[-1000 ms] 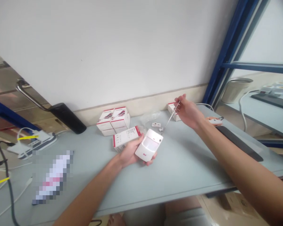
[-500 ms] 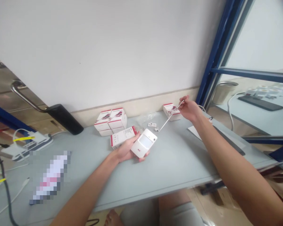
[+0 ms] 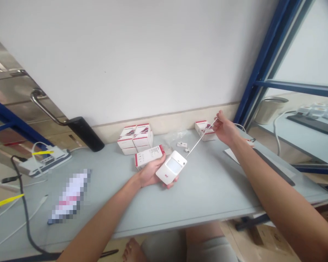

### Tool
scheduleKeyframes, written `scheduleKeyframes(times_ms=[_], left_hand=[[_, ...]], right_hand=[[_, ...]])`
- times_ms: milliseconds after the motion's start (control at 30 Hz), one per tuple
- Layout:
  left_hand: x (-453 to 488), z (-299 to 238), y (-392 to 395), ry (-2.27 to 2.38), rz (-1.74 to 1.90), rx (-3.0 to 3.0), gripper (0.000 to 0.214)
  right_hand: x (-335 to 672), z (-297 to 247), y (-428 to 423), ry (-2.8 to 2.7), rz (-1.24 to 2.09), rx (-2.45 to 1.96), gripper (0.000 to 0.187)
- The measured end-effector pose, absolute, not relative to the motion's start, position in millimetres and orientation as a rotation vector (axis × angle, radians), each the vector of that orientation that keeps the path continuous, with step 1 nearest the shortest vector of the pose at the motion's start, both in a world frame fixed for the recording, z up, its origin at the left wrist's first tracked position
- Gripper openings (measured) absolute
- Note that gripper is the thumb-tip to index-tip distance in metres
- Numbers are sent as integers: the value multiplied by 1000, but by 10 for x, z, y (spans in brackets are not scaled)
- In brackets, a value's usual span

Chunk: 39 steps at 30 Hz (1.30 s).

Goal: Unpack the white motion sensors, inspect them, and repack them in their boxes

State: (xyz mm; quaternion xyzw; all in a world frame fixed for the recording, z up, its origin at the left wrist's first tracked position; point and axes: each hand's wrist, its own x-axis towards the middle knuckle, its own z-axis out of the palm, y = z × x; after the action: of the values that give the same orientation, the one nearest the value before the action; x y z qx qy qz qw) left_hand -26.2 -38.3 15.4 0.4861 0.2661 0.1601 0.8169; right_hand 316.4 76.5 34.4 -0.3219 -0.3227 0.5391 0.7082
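My left hand (image 3: 150, 173) is closed around a white motion detector (image 3: 168, 176), which has a pale sensor window and a small red mark. From the detector's upper corner a thin metal antenna (image 3: 200, 138) runs up and right. The fingertips of my right hand (image 3: 224, 129) are pinched at its far end. A red-and-white box (image 3: 149, 155) lies just behind my left hand. Beyond the detector sit a small white bracket (image 3: 182, 145) and another small white part (image 3: 187, 150). Another box (image 3: 203, 131) stands behind my right hand, partly covered by it.
Several stacked boxes (image 3: 135, 137) stand near the wall, beside clear plastic wrapping (image 3: 177, 136). On the grey table (image 3: 207, 193), a power strip (image 3: 47, 162) and cables are at left, with a black cylinder (image 3: 86, 134) behind. A dark flat object (image 3: 273, 165) lies under my right forearm.
The view has shifted, so the scene appears slightly farther right. Both hands keep their holds on the motion detector and its antenna, with little other visible change.
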Motion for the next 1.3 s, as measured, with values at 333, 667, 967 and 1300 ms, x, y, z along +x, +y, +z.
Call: scheduleKeyframes(times_ms=[333, 667, 967, 1300], left_hand=[[-298, 135, -387, 559, 326, 1041, 73], [-237, 150, -429, 588, 428, 1051, 69], [-176, 146, -480, 660, 532, 1017, 72], [-143, 87, -516, 669, 650, 999, 68]], right_hand=[[3128, 260, 784, -736, 1047, -746, 52], [2582, 284, 458, -1079, 950, -800, 57], [2316, 176, 277, -1205, 962, -825, 45], [2015, 130, -73, -1681, 1125, -876, 50]])
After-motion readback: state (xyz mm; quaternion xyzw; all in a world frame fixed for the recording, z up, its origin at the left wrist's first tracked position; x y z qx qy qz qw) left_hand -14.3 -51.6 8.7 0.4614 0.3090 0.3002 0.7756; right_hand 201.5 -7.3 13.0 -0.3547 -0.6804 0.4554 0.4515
